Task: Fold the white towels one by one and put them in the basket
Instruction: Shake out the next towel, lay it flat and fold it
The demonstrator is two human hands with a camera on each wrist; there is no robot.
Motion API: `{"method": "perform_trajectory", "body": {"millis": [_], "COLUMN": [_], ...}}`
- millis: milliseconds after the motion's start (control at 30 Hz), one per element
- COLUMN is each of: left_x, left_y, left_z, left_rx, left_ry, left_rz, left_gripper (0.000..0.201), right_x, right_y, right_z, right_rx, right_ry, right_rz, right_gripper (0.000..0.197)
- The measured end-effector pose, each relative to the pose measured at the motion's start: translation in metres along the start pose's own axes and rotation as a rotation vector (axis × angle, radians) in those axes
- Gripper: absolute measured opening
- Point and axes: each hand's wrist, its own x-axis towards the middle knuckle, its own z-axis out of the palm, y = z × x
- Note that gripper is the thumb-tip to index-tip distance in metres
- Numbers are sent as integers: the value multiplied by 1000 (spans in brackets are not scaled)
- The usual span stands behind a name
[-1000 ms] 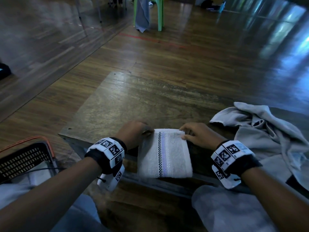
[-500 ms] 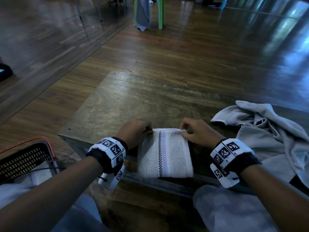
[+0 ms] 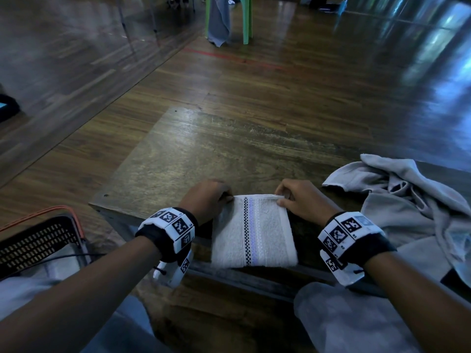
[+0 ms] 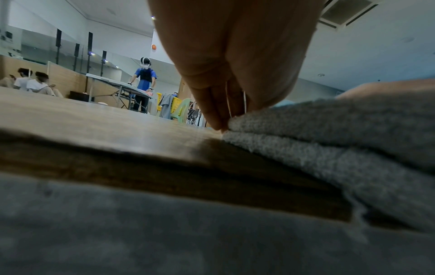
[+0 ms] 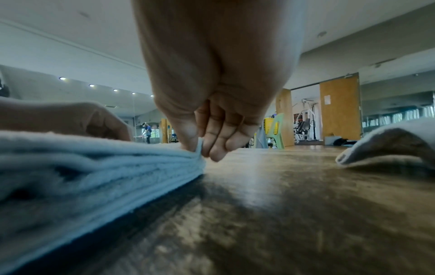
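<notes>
A folded white towel point(image 3: 254, 233) with a checked stripe lies on the near edge of the low wooden table point(image 3: 204, 154). My left hand point(image 3: 229, 196) pinches its far left corner; in the left wrist view the left hand point(image 4: 226, 119) closes on the layered towel point(image 4: 329, 141). My right hand point(image 3: 281, 200) pinches the far right corner, thumb and fingers on the top layers of the towel point(image 5: 94, 163) in the right wrist view, right hand point(image 5: 200, 148). The black basket point(image 3: 38, 240) with an orange rim sits on the floor at the lower left.
A heap of unfolded white towels point(image 3: 407, 207) lies on the table's right side. A green plastic chair point(image 3: 244, 19) with a grey cloth stands far ahead on the wooden floor. My knees are below the table's near edge.
Both hands have shifted slightly along the far edge of the folded towel and now pinch its two far corners. The towel stays in place.
</notes>
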Motion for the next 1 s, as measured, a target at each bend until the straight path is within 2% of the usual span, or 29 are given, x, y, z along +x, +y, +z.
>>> {"method": "perform_trajectory", "body": {"millis": [133, 267, 433, 700, 767, 833, 933, 1000], "left_x": [-1, 0, -1, 1, 2, 2, -5, -15], "left_y": [-2, -4, -4, -6, -2, 1, 13, 24], "left_z": [1, 1, 1, 1, 1, 1, -3, -1], "left_rx": [-25, -53, -70, -51, 10, 90, 187, 245], "left_ry": [14, 11, 44, 39, 25, 45, 103, 80], "left_rz": [22, 45, 70, -17, -71, -83, -60, -13], "left_gripper": [13, 13, 8, 10, 13, 15, 15, 21], "right_x": [1, -1, 1, 3, 2, 0, -6, -15], "right_y": [0, 1, 2, -3, -3, -7, -18, -26], "right_z": [-4, -4, -3, -1, 1, 4, 8, 11], "right_rx": [-57, -16, 78, 65, 3, -143, -392, -462], "right_ry": [9, 29, 47, 88, 100, 117, 144, 114], "right_rz": [-56, -164, -95, -58, -64, -86, -158, -148], "right_gripper": [13, 12, 15, 11, 6, 9, 18, 26]}}
